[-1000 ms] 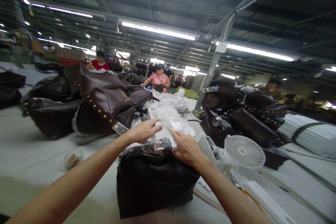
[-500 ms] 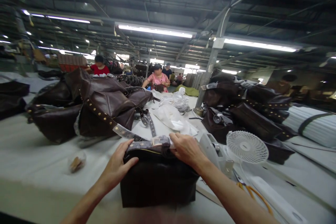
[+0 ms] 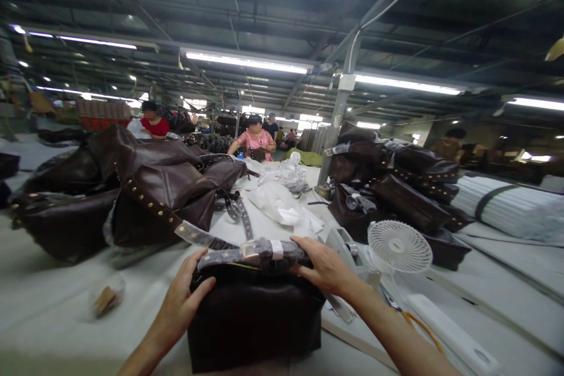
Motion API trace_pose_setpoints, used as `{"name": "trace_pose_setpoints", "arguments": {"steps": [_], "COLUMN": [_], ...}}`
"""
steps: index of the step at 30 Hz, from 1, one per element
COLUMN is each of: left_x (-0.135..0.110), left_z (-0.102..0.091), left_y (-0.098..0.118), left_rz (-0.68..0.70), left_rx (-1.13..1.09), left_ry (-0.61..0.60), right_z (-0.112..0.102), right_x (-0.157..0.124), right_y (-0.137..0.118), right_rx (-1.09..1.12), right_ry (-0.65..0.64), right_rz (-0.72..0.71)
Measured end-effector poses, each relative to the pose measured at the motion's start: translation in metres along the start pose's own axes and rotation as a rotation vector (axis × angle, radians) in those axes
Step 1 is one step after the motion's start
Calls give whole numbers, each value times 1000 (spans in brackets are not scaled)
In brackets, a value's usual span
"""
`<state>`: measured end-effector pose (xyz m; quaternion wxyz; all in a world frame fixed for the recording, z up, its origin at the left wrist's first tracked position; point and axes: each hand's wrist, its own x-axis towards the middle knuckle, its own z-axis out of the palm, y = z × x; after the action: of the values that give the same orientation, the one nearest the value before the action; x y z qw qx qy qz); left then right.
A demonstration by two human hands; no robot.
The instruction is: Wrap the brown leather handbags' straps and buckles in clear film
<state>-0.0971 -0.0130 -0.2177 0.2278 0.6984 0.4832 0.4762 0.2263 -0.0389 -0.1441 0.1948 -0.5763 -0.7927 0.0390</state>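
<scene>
A dark brown leather bag (image 3: 255,317) stands upright on the white table (image 3: 53,329) right in front of me. A plastic-wrapped strap (image 3: 251,251) with a buckle lies across its top. My left hand (image 3: 183,299) grips the bag's upper left corner, fingers curled over the edge. My right hand (image 3: 324,267) clasps the upper right corner and presses on the end of the strap.
A heap of studded brown bags (image 3: 145,188) lies at the left, another heap (image 3: 396,188) at the right. A small white fan (image 3: 399,247) stands right of my bag. White plastic wrappings (image 3: 282,202) lie behind it. A small wrapped item (image 3: 106,299) lies left. Other people work farther back.
My left hand came back from a reach over the bag and took hold of its left top corner. The bag and strap have shifted slightly toward me.
</scene>
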Motion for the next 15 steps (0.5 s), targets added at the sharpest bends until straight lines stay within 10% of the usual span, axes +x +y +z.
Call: {"name": "trace_pose_setpoints", "arguments": {"steps": [15], "left_x": [1], "left_z": [4], "left_y": [-2], "left_rz": [14], "left_rx": [7], "left_ry": [84], "right_z": [16], "right_x": [13], "right_y": [-31], "right_rx": [-170], "right_ry": [174], "right_rz": [140]}}
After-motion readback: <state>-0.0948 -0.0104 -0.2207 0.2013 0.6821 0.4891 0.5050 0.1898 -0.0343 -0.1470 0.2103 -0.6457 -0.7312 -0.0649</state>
